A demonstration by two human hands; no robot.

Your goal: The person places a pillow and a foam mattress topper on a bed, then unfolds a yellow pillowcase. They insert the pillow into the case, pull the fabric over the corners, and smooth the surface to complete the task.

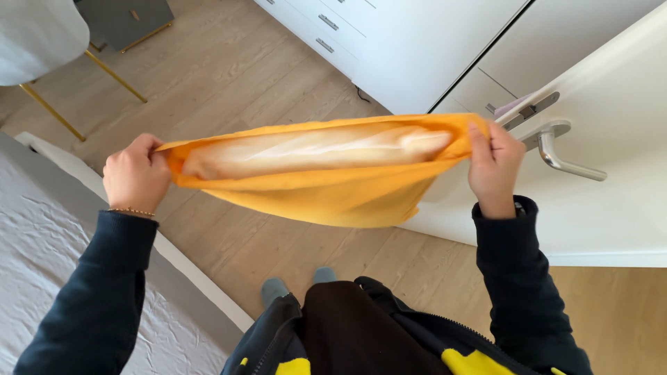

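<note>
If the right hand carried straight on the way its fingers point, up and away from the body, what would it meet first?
Probably the metal door handle on the white door, which sits just beyond the right hand gripping the orange cloth. Depth is unclear, so it might pass in front.

Bright, even daylight, soft and slightly warm. Light passes through the orange fabric (326, 173), so its middle glows pale cream. White door (611, 208) and cabinets (410, 48) sit near clipping but keep detail; small glare on the metal door handle (559, 149). Shadows are soft and faint on the wood floor (229, 69). Focus is sharp centrally (mild wide-angle stretch at the edges). Dark sleeves (104, 292) lose texture.
</note>
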